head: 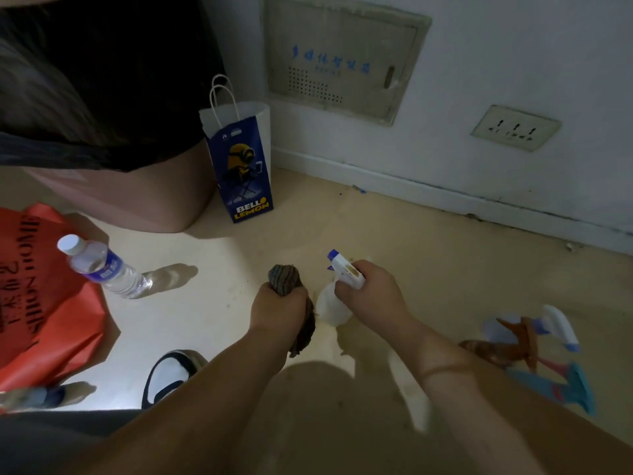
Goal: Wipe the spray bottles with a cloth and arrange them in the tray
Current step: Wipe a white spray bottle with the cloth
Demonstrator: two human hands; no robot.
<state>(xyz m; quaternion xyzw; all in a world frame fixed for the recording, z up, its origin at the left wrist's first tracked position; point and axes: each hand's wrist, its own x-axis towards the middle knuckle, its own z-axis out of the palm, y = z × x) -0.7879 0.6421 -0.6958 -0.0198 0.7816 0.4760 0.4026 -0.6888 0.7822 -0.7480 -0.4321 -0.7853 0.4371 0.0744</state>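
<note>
My right hand point(371, 293) grips a white spray bottle point(331, 305) by its neck, just below the white and blue trigger head point(344, 269). My left hand point(277, 308) holds a bunched brown and grey striped cloth point(284, 279), whose tail hangs down beside my wrist. The cloth is close to the bottle's left side, apart from it by a small gap. Several more spray bottles lie on the floor at the right: a white and blue one point(561, 327), a brown one point(493, 349) and a teal and pink one point(561, 385). No tray is in view.
A clear water bottle point(102, 267) stands tilted beside a red bag point(41, 303) at the left. A blue and white paper bag point(243, 162) stands by the wall. My slipper point(171, 375) is near the bottom. The wall carries a panel point(342, 60) and a socket point(515, 128).
</note>
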